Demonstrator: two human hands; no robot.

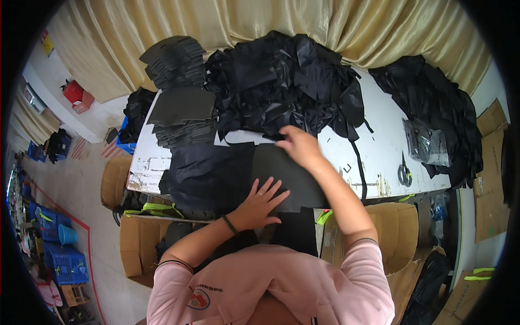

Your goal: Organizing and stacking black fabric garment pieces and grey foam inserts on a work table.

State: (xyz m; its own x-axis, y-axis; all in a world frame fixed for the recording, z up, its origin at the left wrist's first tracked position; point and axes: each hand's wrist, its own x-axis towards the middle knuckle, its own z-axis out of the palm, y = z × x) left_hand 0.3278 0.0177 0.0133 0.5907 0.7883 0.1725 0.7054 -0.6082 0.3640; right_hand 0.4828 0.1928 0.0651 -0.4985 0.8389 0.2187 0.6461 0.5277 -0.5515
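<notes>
A dark grey flat panel (292, 181) lies near the table's front edge, over a spread piece of black fabric (211, 170). My left hand (261, 201) rests on the panel's left side with fingers spread. At the panel's far edge, my right hand (299, 146) has its thumb and fingers closed on a bit of black fabric (275, 136); the exact grip is partly hidden. Just beyond it rises a large heap of black fabric pieces (287, 81). Two stacks of dark grey panels, the nearer (183, 107) and the farther (174, 57), stand at the left.
Black-handled scissors (404, 172) lie on the white table (379, 162) at the right. Beside them are a clear plastic bag (427, 143) and a long pile of black fabric (449, 108). Cardboard boxes (398, 230) stand below the front edge. Gold curtains (249, 21) hang behind.
</notes>
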